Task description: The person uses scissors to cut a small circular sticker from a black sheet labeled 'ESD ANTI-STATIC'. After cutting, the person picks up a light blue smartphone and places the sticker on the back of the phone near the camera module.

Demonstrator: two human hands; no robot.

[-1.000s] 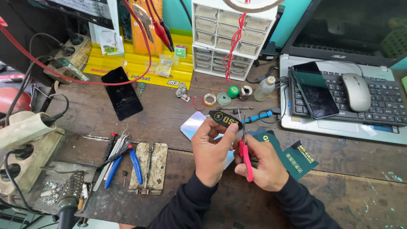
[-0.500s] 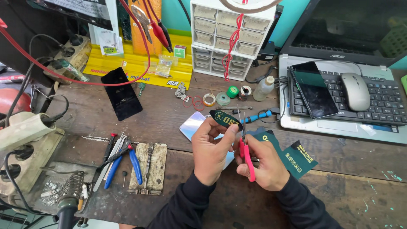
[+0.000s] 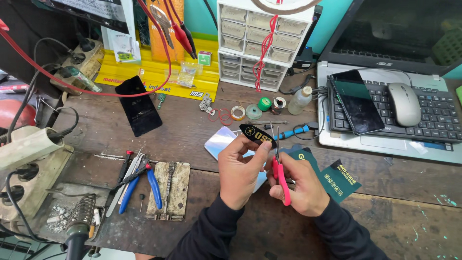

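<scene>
Here the left hand (image 3: 240,168) pinches a small black oval tool (image 3: 258,135) between thumb and fingertips, holding it up just above the bench (image 3: 192,130) at the middle of the view. The right hand (image 3: 301,185) is clenched around a pair of red-handled scissors (image 3: 280,175), whose thin blades point upward, right beside the oval piece; whether they touch it cannot be told. Both grips are closed on what they hold.

The oval piece looks light, thin and stiff, probably smooth plastic, so it would likely slip if squeezed at its rounded ends; a pinch across its flat faces near the lower end, as shown, seems the surest hold. The scissors are slim and light, and their fine tips look easy to bend, so holding them by the red handles suits them best.

Under the hands lies a pale iridescent phone back (image 3: 221,143), and just to the right a dark green card packet (image 3: 337,180). To the left sit blue-handled pliers (image 3: 139,185) and a metal holding fixture (image 3: 169,190). Farther back stand small spools (image 3: 263,103), a clear bottle (image 3: 301,100) and a white drawer cabinet (image 3: 257,43). A laptop (image 3: 399,125) at the right carries a dark phone (image 3: 356,102) and a grey mouse (image 3: 404,103).
</scene>
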